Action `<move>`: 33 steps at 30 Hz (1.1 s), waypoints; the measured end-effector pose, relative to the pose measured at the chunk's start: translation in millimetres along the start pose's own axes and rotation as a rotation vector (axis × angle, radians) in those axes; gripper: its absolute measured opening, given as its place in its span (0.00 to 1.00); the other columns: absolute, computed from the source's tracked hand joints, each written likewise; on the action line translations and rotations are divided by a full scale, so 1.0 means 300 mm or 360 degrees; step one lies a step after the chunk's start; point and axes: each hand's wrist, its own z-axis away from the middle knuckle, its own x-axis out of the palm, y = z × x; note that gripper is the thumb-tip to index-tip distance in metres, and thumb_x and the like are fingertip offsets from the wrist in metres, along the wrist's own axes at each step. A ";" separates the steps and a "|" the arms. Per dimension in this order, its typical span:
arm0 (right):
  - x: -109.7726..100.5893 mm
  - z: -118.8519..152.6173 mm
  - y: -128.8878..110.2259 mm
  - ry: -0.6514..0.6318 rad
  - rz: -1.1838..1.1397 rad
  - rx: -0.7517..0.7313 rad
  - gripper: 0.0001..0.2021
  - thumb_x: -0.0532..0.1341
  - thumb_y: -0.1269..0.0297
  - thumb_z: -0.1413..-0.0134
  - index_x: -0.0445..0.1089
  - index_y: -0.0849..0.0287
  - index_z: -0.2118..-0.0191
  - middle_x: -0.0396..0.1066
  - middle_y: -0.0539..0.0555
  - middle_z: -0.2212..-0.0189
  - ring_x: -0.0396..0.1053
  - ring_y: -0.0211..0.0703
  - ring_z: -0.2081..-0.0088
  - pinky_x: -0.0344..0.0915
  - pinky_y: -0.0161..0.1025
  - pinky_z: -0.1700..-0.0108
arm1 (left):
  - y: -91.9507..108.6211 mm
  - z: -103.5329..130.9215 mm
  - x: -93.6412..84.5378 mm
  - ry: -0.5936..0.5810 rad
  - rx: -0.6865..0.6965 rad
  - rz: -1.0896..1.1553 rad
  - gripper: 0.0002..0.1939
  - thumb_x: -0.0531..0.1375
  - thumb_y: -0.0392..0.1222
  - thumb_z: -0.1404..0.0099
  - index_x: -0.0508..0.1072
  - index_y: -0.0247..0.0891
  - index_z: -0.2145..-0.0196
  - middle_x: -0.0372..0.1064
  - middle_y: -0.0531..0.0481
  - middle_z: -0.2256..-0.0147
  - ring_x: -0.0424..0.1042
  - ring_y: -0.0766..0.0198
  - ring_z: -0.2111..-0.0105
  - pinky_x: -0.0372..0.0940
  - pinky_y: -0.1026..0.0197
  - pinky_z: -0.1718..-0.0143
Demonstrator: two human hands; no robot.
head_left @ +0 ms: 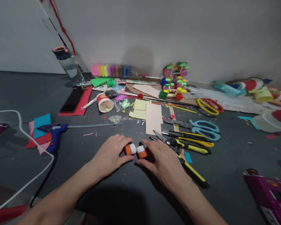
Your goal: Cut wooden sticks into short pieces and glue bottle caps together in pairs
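Note:
Two small orange-and-white cylindrical pieces lie close together near the middle of the dark table. My left hand (111, 155) curls its thumb and fingers around the left orange-and-white piece (130, 149). The right orange-and-white piece (141, 152) is between the thumb and fingers of my right hand (161, 158). Their white ends face each other, nearly touching. Just behind them lies a pale card strip (154, 118). Pliers with yellow-black handles (193, 147) lie beside and partly behind my right hand.
On the left are a blue glue gun (56, 136), a white cable (20, 120), a phone (72, 99) and a bottle (70, 67). Behind stand a paper cup (104, 103) and a colourful clay-wheeled model (174, 81). Blue scissors (204, 128) lie right; a purple device (267, 193) sits front right.

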 end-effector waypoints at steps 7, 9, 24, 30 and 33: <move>-0.009 -0.006 -0.007 -0.0098 -0.0022 0.0041 0.13 0.72 0.71 0.47 0.70 0.59 0.59 0.70 0.54 0.66 0.69 0.51 0.63 0.69 0.45 0.63 | 0.007 -0.004 -0.003 0.0015 -0.0042 -0.0010 0.28 0.70 0.44 0.41 0.69 0.35 0.45 0.71 0.42 0.53 0.69 0.49 0.52 0.66 0.47 0.51; -0.008 -0.008 -0.009 -0.0095 -0.0032 0.0068 0.12 0.72 0.70 0.47 0.69 0.59 0.60 0.69 0.55 0.63 0.68 0.51 0.61 0.70 0.46 0.61 | 0.007 -0.004 -0.003 0.0005 -0.0030 -0.0001 0.25 0.69 0.41 0.39 0.69 0.36 0.46 0.71 0.44 0.53 0.69 0.51 0.52 0.66 0.49 0.50; -0.019 -0.010 -0.012 -0.0128 -0.0108 0.0016 0.15 0.72 0.69 0.47 0.68 0.58 0.57 0.70 0.54 0.60 0.65 0.51 0.57 0.68 0.49 0.57 | -0.017 0.002 -0.008 -0.0006 0.0097 0.0122 0.26 0.68 0.39 0.39 0.67 0.39 0.45 0.67 0.44 0.47 0.67 0.53 0.48 0.63 0.50 0.46; -0.010 -0.015 -0.010 -0.0108 -0.0125 0.0011 0.12 0.71 0.69 0.46 0.67 0.58 0.60 0.69 0.54 0.64 0.65 0.51 0.60 0.67 0.47 0.60 | -0.009 -0.004 -0.001 0.0022 0.0122 0.0173 0.09 0.64 0.41 0.34 0.71 0.38 0.57 0.72 0.48 0.57 0.69 0.55 0.56 0.65 0.53 0.53; -0.004 -0.015 -0.010 -0.0095 -0.0126 0.0013 0.13 0.72 0.70 0.47 0.66 0.58 0.61 0.69 0.54 0.64 0.65 0.51 0.60 0.66 0.47 0.60 | -0.001 -0.008 0.005 0.0066 0.0098 0.0191 0.09 0.65 0.41 0.34 0.71 0.38 0.58 0.72 0.48 0.58 0.69 0.56 0.56 0.65 0.53 0.54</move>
